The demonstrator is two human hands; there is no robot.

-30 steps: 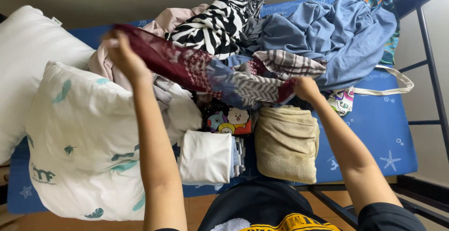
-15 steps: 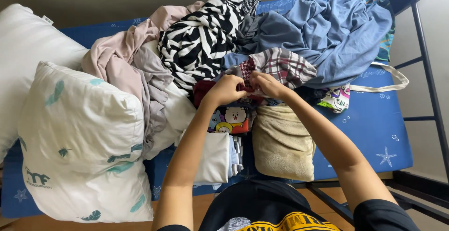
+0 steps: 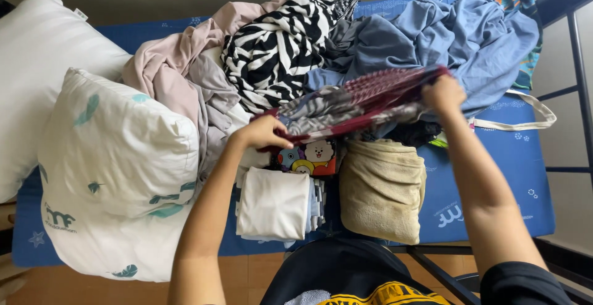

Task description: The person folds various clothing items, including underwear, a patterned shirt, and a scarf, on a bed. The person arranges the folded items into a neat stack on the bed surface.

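Folding is under way: left hand [image 3: 262,133] and right hand [image 3: 441,94] each grip an end of the red patterned garment [image 3: 358,104], stretched above the bed [image 3: 494,181]; next likely needs bringing the ends together.

Bare blue mattress [image 3: 494,175] lies open to the right of the folded tan towel [image 3: 382,188], while the heaped clothes [image 3: 290,52] block the back, two pillows [image 3: 111,169] fill the left, and the folded white stack [image 3: 275,205] crowds the near middle.
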